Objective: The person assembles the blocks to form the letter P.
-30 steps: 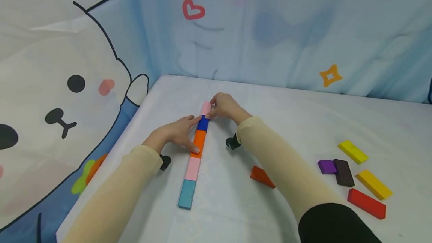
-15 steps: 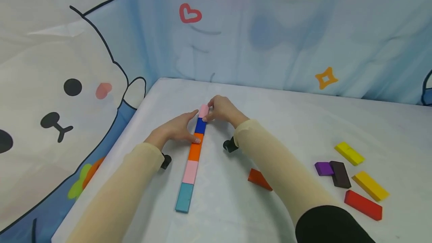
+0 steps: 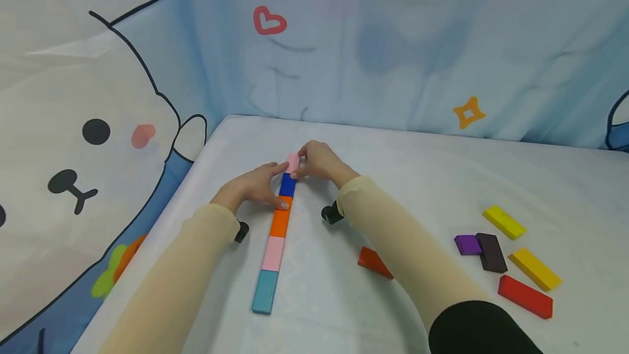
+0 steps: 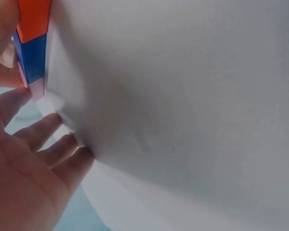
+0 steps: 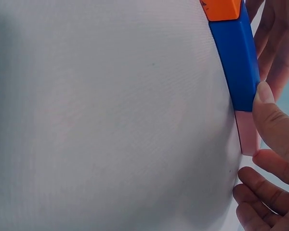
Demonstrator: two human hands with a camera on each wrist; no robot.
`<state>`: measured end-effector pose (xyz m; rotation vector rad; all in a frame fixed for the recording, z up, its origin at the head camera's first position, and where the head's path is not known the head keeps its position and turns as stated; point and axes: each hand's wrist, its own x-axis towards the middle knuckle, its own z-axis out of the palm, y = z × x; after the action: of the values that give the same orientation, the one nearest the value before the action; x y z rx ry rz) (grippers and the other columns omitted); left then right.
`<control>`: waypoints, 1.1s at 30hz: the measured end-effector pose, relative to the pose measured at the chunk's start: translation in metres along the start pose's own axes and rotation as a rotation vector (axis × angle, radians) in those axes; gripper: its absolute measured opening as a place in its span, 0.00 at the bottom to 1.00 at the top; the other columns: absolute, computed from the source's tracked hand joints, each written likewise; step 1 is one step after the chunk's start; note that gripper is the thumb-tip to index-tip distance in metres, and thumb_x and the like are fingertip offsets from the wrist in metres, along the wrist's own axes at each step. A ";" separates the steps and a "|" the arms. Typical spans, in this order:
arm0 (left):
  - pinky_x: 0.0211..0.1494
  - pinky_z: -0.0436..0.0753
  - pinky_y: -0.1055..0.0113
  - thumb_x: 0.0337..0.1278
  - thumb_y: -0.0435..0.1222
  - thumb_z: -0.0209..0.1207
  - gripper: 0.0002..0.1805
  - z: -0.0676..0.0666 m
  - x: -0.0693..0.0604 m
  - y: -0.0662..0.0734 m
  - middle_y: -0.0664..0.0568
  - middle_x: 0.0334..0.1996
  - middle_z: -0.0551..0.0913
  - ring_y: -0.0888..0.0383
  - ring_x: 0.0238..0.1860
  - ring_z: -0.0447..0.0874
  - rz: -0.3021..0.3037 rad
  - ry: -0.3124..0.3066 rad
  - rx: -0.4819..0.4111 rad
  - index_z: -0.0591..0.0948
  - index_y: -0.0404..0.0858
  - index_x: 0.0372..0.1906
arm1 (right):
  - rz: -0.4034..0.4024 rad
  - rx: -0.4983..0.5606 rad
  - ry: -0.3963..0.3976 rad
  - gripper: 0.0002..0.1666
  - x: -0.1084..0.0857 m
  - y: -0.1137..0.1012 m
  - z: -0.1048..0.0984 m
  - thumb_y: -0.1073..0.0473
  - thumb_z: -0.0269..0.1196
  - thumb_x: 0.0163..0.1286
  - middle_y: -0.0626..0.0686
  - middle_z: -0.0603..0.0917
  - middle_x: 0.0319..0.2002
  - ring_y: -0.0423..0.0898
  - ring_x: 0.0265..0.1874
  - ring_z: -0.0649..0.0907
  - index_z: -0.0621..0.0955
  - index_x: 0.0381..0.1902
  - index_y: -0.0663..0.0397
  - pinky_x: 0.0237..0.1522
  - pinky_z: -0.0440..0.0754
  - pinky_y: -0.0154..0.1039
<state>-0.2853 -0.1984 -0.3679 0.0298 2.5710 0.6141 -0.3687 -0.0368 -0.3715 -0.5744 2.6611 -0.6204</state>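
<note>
A row of coloured blocks runs away across the white table: a teal block [image 3: 265, 292], a pink block [image 3: 273, 254], an orange block [image 3: 279, 225], a blue block [image 3: 287, 184] and a second pink block [image 3: 292, 161] at the far end. My right hand [image 3: 321, 164] pinches that far pink block [image 5: 247, 134], thumb near its joint with the blue one and index finger at its far end. On the left side, my left hand [image 3: 248, 189] spreads its fingers, thumb on the orange block and index fingertip against the far pink block.
A dark orange block [image 3: 374, 263] lies partly behind the right sleeve. Farther right are a yellow block [image 3: 504, 222], a purple block [image 3: 468, 245], a dark brown block [image 3: 491, 253], an amber block [image 3: 535, 269] and a red block [image 3: 525, 296]. A printed curtain [image 3: 383, 42] hangs behind.
My left index finger has shifted from the blue block to the far pink block, and the left thumb has slid farther up the orange block. The view has shifted slightly.
</note>
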 end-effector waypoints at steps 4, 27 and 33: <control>0.81 0.56 0.36 0.56 0.49 0.72 0.56 -0.002 0.004 0.003 0.45 0.84 0.45 0.42 0.84 0.45 -0.001 -0.009 0.028 0.50 0.54 0.83 | 0.020 0.032 0.001 0.39 -0.002 0.003 -0.002 0.48 0.74 0.65 0.59 0.81 0.63 0.54 0.58 0.78 0.76 0.68 0.59 0.69 0.77 0.48; 0.81 0.55 0.36 0.57 0.49 0.71 0.56 -0.006 0.010 -0.003 0.43 0.84 0.44 0.40 0.83 0.46 0.035 -0.020 0.052 0.49 0.52 0.84 | -0.024 -0.118 -0.158 0.38 -0.033 0.025 -0.029 0.46 0.64 0.74 0.61 0.75 0.70 0.56 0.70 0.74 0.70 0.75 0.56 0.75 0.70 0.52; 0.81 0.54 0.36 0.58 0.48 0.70 0.56 -0.011 0.011 -0.008 0.41 0.84 0.43 0.38 0.83 0.44 0.049 -0.017 0.051 0.48 0.50 0.84 | -0.048 -0.136 -0.191 0.36 -0.059 0.050 -0.045 0.47 0.64 0.74 0.61 0.77 0.69 0.56 0.70 0.75 0.72 0.73 0.57 0.74 0.71 0.53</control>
<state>-0.2990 -0.2090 -0.3682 0.1145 2.5762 0.5633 -0.3518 0.0464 -0.3438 -0.7007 2.5282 -0.3784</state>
